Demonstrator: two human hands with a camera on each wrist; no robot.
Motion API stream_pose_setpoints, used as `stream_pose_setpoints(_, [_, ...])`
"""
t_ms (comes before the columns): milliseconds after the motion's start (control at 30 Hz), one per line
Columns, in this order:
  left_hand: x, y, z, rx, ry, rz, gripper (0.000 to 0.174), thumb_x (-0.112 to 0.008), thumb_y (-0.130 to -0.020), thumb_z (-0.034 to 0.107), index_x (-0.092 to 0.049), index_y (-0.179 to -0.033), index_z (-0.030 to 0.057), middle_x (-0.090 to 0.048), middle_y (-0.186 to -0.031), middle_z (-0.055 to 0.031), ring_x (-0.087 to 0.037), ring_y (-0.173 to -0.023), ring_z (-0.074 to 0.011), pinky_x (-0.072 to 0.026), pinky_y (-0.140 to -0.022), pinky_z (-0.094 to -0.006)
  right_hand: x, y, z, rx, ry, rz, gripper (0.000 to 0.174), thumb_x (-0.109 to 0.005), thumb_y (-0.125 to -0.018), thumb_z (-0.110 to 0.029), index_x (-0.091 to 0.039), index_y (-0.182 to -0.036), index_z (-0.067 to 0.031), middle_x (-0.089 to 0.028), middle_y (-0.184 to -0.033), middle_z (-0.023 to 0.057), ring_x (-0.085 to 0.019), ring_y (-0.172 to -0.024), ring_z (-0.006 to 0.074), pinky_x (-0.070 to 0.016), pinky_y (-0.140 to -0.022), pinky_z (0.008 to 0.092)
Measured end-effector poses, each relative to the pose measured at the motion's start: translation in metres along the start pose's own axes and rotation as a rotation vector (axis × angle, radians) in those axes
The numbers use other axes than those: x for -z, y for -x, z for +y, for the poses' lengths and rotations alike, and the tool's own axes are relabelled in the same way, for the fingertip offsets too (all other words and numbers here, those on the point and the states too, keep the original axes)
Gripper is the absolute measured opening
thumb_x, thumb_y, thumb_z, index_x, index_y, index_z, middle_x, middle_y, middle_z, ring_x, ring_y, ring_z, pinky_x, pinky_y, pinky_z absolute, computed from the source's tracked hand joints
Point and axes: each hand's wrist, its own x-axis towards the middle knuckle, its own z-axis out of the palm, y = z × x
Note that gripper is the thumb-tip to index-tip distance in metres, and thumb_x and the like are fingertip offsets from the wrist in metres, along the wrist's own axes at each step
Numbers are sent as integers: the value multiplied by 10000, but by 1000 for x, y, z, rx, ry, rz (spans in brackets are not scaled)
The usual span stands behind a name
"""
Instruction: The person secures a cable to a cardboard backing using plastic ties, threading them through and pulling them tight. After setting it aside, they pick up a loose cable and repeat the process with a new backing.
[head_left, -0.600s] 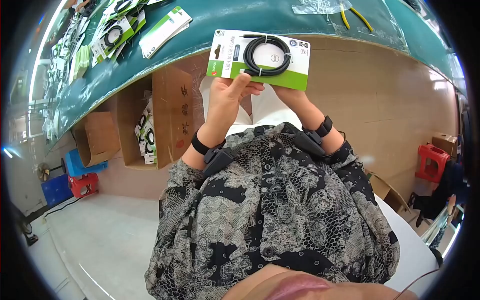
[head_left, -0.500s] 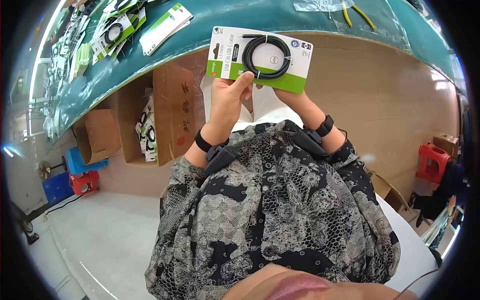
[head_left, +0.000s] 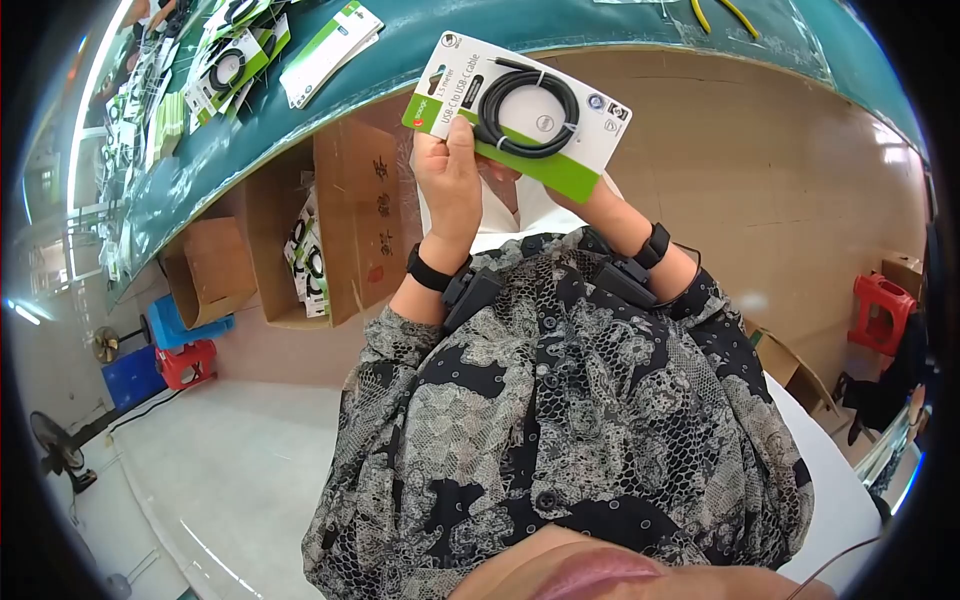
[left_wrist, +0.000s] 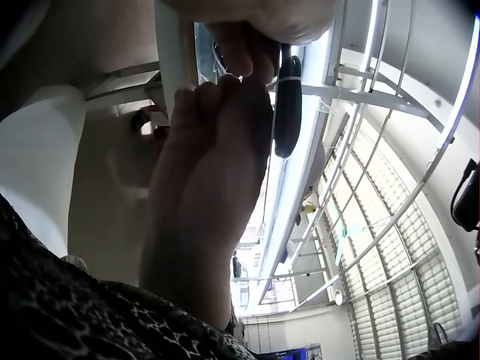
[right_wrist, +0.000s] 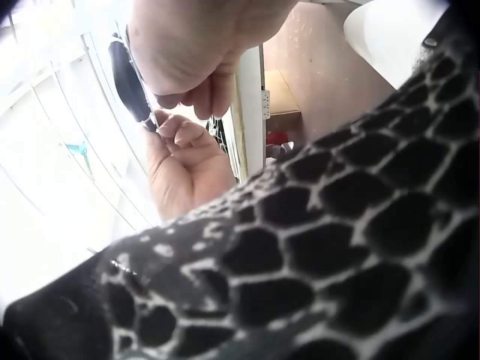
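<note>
In the head view a white and green retail card with a coiled black USB-C cable (head_left: 530, 115) faces up, its right end tilted down. My left hand (head_left: 450, 190) pinches the card near its lower left corner, thumb on the front and fingers behind. My right hand (head_left: 592, 203) is behind the card's lower right part, mostly hidden there. The left wrist view shows the right hand (left_wrist: 206, 157) with bent fingers close against the card's back; I cannot tell what they hold. White ties (head_left: 570, 128) bind the coil to the card.
Carded cables (head_left: 235, 65) lie heaped at the left of the green table (head_left: 480, 25), beside a stack of white and green cards (head_left: 330, 55). Yellow-handled pliers (head_left: 735, 15) lie at the back. A cardboard box (head_left: 350, 230) with packs inside stands below the table edge; a red stool (head_left: 880, 315) is at right.
The card has turned clockwise, its left end rising and its right end dropping. My left thumb has shifted left and up along the card. The right hand stays behind it.
</note>
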Motion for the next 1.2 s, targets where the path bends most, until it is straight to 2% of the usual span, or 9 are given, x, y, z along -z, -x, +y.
stream_pose_setpoints(67, [2,0,0,-3,-17,-12,219,-478,-982,212,-458,-1060,8,-614,-790,-76,-607,-608,-125,-497,-525,-228,0,-2,-1,26,61,28,229,-493,-884,12,-630,-1060,-38,-665,-945,90,-630,-873,182,-514,-750,309])
stream_pose_setpoints(167, [3,3,-5,67,72,-54,225,-479,-980,192,-432,-1099,7,-614,-843,-88,-616,-641,-134,-498,-535,-227,5,-2,-3,-31,10,-43,245,-493,-875,27,-629,-1069,-36,-670,-969,92,-634,-894,204,-514,-766,320])
stream_pose_setpoints(333, [0,6,-2,120,123,-68,267,-518,-962,165,-392,-1143,15,-603,-898,-88,-599,-650,-124,-482,-532,-222,3,0,-2,-1,57,17,240,-511,-866,29,-630,-1064,-35,-671,-957,86,-635,-891,202,-515,-769,316])
stream_pose_setpoints(433, [-4,7,0,61,62,-80,323,-564,-935,138,-363,-1161,23,-591,-912,-81,-574,-635,-115,-476,-534,-223,7,-3,0,-39,70,-71,271,-655,-842,-86,-589,-1099,-31,-642,-997,61,-598,-900,140,-510,-778,294])
stream_pose_setpoints(567, [-2,6,-4,35,49,-12,314,-582,-919,104,-376,-1140,19,-582,-927,-80,-563,-633,-107,-476,-529,-219,2,-8,-5,-131,-169,-87,280,-674,-830,-86,-590,-1093,-36,-639,-988,50,-591,-894,133,-510,-766,285])
stream_pose_setpoints(733, [8,7,-4,-7,31,1,284,-565,-920,74,-384,-1131,12,-579,-902,-77,-558,-614,-101,-468,-504,-213,0,-10,1,-43,-168,-95,258,-623,-851,-74,-605,-1105,-41,-647,-1013,63,-591,-942,130,-499,-799,289])
stream_pose_setpoints(1000, [7,0,3,-1,-101,1,230,-526,-942,91,-397,-1113,6,-575,-864,-66,-531,-555,-90,-449,-465,-204,3,-13,4,-130,-204,-122,325,-675,-838,-120,-584,-1139,-38,-623,-1083,57,-572,-964,117,-497,-832,283])
stream_pose_setpoints(1100, [6,-1,-1,7,-104,0,213,-501,-955,105,-397,-1112,5,-565,-847,-57,-525,-560,-82,-448,-471,-198,6,-16,13,-120,-393,-135,365,-689,-830,-125,-565,-1159,-27,-618,-1097,66,-574,-973,127,-500,-848,283])
stream_pose_setpoints(1200, [8,-4,-1,-11,-139,-30,210,-487,-958,101,-390,-1117,3,-558,-852,-58,-518,-560,-77,-448,-473,-197,9,-16,14,-62,-287,-136,393,-695,-822,-111,-554,-1177,-23,-617,-1102,70,-576,-979,128,-501,-856,282])
